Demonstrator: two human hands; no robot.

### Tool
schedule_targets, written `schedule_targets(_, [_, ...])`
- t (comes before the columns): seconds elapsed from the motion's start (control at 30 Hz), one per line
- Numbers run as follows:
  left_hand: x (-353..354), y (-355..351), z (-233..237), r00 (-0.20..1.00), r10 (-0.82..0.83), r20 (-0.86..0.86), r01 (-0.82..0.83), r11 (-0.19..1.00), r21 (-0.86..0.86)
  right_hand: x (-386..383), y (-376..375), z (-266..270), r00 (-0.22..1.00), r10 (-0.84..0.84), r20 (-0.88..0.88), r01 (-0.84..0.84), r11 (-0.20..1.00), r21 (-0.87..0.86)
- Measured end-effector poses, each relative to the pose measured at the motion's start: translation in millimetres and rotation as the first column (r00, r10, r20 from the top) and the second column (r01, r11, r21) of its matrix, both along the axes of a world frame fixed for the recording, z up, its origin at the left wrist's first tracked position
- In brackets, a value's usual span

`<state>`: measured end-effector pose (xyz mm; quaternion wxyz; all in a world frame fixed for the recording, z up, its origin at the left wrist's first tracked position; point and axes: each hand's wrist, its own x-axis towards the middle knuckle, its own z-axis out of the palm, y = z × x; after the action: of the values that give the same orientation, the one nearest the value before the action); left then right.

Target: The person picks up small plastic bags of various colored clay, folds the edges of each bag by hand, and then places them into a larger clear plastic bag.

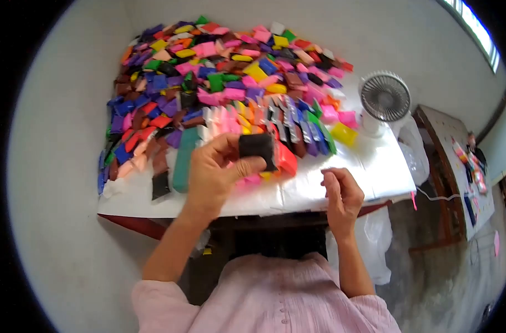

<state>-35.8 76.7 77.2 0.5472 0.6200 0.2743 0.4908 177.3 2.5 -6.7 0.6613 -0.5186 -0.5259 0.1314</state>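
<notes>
Left hand [222,166]: pinching black packet [255,151] above table [383,164], thumb across face, probably for steadiness | right hand [343,194]: curled, contents unclear, near right | packet row [290,125]: on edge, farther, presumably saving space

White-topped table [369,166] beneath many colourful packets [215,83], a teal object [184,164], a fan [385,97].

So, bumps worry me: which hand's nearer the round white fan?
Right. The right hand is below-left of the fan in the picture; the left hand is farther left, holding a square black packet.
</notes>
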Motion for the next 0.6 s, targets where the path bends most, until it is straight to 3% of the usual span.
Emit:
schedule_targets(0.07, [19,-23,-20,0.993,-0.065,0.098,0.071,0.996,-0.053,-6,-12,16,0.977,0.158,-0.143,-0.156,0.987,0.021])
schedule_targets(0.1, [28,-31,-30,0.987,-0.089,0.137,0.098,0.993,-0.064,-7,-16,21,0.975,0.215,-0.061,-0.213,0.976,0.041])
schedule_targets(0.23, [53,-57,-56,0.987,-0.103,0.123,0.112,0.991,-0.075,-13,-29,22,0.925,0.352,-0.143,-0.354,0.935,0.014])
schedule_targets(0.33, [57,-68,-57,0.991,-0.107,0.075,0.110,0.993,-0.044,-13,-33,15,0.965,0.237,-0.114,-0.231,0.971,0.068])
schedule_targets(0.43, [57,-78,-56,0.984,-0.134,0.117,0.153,0.973,-0.172,-17,-40,16,0.988,0.135,-0.074,-0.127,0.986,0.104])
schedule_targets(0.5, [58,-79,-58,0.990,-0.115,0.076,0.123,0.987,-0.104,-18,-43,15,0.999,0.050,0.007,-0.050,0.992,0.113])
schedule_targets(0.6, [60,-77,-67,0.998,-0.041,0.046,0.039,0.999,0.033,-23,-46,15,0.998,0.049,-0.034,-0.045,0.993,0.112])
